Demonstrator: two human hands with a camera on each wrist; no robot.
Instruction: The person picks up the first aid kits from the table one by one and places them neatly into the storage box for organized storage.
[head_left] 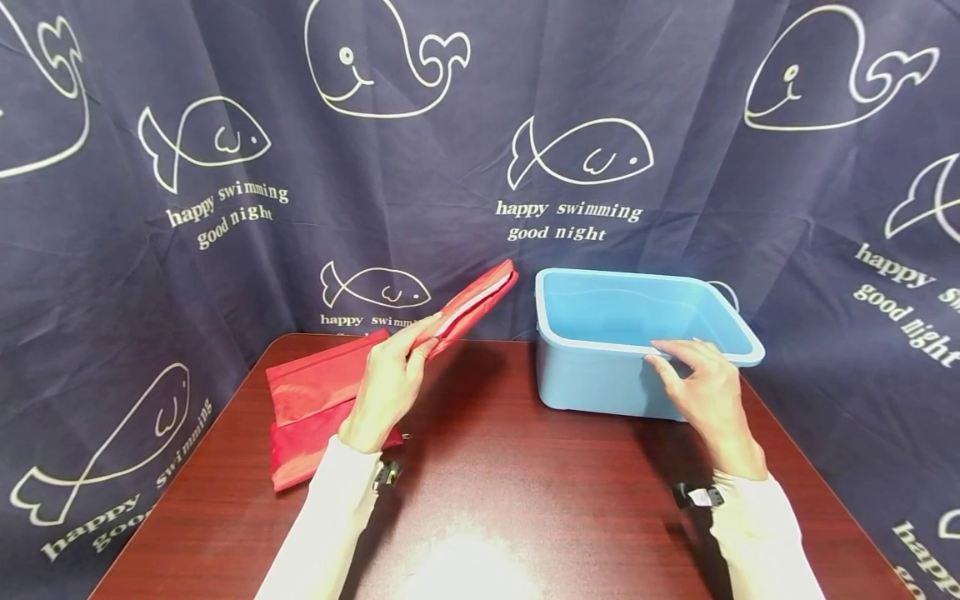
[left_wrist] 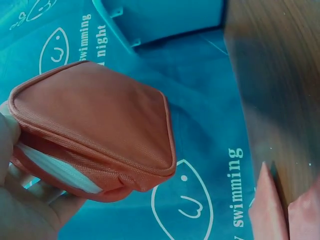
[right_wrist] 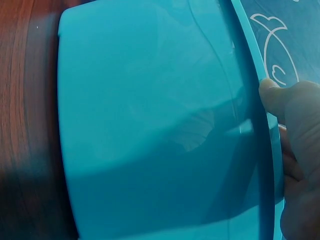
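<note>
A small red zippered pouch (head_left: 474, 307) is pinched in my left hand (head_left: 392, 375), raised above the table's back edge. Its zip gapes, and white (left_wrist: 60, 167) shows along the slit in the left wrist view. My right hand (head_left: 703, 392) holds the near rim of a light blue plastic bin (head_left: 600, 383), thumb outside and fingers over the inner side. The right wrist view shows that thumb (right_wrist: 272, 95) against the rim. Under and beside my left forearm lies a flat red folded case (head_left: 315, 392), partly hidden by the hand.
The bin stands at the back right of the brown wooden table (head_left: 480, 483), with a thin handle (head_left: 723, 292) at its right end. A dark blue curtain (head_left: 465, 183) printed with whales and fish hangs right behind the table and along both sides.
</note>
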